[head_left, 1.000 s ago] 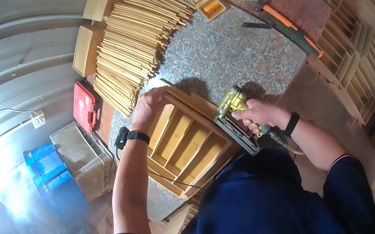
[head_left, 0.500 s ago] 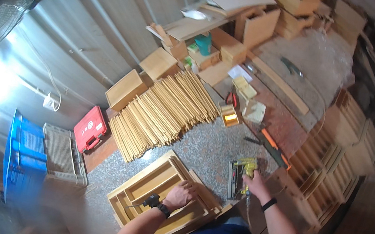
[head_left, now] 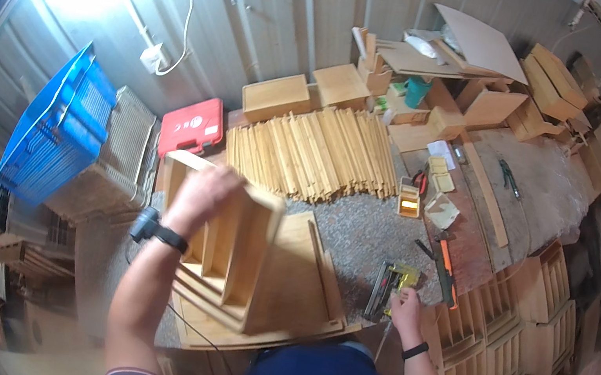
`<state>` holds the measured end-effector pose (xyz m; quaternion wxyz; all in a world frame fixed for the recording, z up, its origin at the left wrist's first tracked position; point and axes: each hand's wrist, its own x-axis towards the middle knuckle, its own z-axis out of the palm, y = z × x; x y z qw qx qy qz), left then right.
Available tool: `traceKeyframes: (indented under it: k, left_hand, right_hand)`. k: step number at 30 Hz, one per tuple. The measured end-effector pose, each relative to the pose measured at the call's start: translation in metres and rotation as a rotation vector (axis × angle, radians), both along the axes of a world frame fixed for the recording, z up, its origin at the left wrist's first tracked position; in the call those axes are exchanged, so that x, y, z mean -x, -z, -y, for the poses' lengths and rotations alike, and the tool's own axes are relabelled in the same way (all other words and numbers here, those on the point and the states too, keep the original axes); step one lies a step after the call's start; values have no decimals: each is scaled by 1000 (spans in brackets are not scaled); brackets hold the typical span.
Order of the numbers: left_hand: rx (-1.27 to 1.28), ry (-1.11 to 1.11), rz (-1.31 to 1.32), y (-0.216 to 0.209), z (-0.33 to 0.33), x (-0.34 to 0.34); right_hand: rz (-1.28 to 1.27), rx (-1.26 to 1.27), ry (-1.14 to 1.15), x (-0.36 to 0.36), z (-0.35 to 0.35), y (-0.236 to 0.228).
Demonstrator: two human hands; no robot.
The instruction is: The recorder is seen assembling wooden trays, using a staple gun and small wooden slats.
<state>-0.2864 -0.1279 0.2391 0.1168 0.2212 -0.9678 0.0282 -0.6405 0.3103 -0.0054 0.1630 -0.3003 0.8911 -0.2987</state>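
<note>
Divided wooden tray, pale and slatted inside with long narrow compartments, stands tipped up left of centre in the frame, slightly blurred. Beneath and around it spreads the speckled grey table, with a flat wooden panel just right of the tray, partly hidden by it. Wooden strips lie massed at upper centre, a red carry case to their left. Left hand grasps the tray's upper edge, covering part of it; right hand, well apart, curls at a yellow-and-black nail gun, its grip unclear.
</note>
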Motion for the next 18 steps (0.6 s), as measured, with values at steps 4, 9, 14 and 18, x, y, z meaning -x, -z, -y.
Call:
traceKeyframes:
  k: [4,9,14,18]
  left_hand:
    - [163,-513,-11,-12,42,-118]
    - [110,-912,199,35,25,-240]
    - [-178,-1101,194,99,-40,-265]
    - [-435,-1189,40,154,-85,-264]
  right_hand:
    - [253,-32,-123,-40,46,-63]
    - [428,4,-348,-83,75,-47]
    - [395,-135,-641,-132,121,-65]
    - [348,-147,-744,-153,143,-69]
